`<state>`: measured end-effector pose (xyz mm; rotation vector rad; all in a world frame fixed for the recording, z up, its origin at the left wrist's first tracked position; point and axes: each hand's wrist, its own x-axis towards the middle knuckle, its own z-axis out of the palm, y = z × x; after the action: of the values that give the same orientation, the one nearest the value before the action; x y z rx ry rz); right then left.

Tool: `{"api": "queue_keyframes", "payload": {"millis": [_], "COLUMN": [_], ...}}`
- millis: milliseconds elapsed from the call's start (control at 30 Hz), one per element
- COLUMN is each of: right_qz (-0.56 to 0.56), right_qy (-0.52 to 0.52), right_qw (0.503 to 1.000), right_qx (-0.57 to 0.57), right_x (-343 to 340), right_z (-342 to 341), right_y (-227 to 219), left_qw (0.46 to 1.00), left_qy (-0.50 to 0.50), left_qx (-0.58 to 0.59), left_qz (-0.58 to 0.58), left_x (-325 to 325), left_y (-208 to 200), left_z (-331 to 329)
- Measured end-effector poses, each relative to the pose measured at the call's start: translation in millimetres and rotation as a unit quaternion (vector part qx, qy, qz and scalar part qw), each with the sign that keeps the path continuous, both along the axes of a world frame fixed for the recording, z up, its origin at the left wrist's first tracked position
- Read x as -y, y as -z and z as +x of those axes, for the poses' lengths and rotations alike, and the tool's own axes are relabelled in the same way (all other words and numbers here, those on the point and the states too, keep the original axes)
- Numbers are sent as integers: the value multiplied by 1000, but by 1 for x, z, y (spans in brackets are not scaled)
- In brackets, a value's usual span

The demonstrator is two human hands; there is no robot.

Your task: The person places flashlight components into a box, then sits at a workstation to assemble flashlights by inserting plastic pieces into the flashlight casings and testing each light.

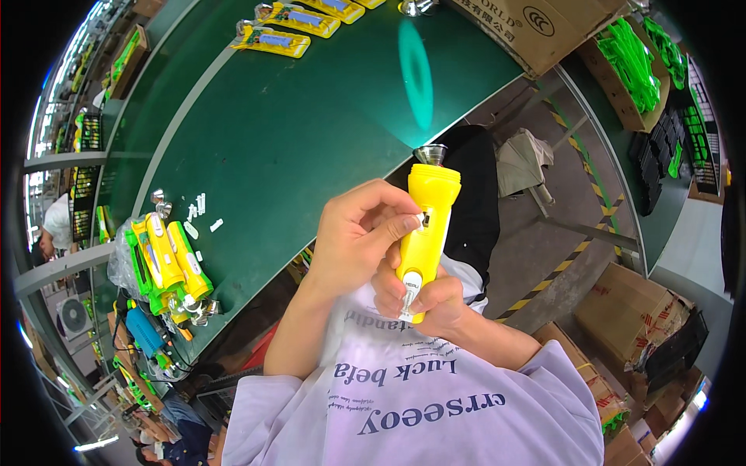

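A yellow flashlight body (432, 203) stands upright in front of my chest. Its threaded end points away from me, and a silver reflector (430, 154) sits loosely above that end. My right hand (435, 299) is wrapped round the lower part, beside a white oval plate (412, 281) on the body. Thumb and forefinger of my left hand (359, 233) pinch together at a small slot in the flashlight's side. A small white piece (420, 218) shows at those fingertips, partly hidden by them. Light falls as a bright oval on the green table (311, 124) beyond.
Yellow and green flashlights (167, 260) lie heaped on the table's left, near small white pieces (195, 210). Opened yellow shells (273, 40) lie at the far edge. A cardboard box (536, 27) stands far right; a stool with a cloth (524, 159) is beyond the table edge.
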<state>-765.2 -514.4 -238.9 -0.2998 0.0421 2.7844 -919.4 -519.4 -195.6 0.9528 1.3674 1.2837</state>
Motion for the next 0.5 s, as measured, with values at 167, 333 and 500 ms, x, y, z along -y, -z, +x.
{"api": "queue_keyframes", "payload": {"millis": [167,333,500], "right_qz": [-28,-30,-40], "right_qy": [40,38,37], "right_qw": [999,999,999], "right_qx": [-1,0,3], "right_x": [-1,-5,-9], "right_z": [4,8,10], "right_y": [2,6,6], "left_qw": [998,998,995], "left_qy": [41,51,70], "left_qx": [4,-36,-70], "left_qz": [-53,-19,-11], "left_x": [-15,-26,-29], "left_y": [0,7,5], "left_z": [7,10,13]}}
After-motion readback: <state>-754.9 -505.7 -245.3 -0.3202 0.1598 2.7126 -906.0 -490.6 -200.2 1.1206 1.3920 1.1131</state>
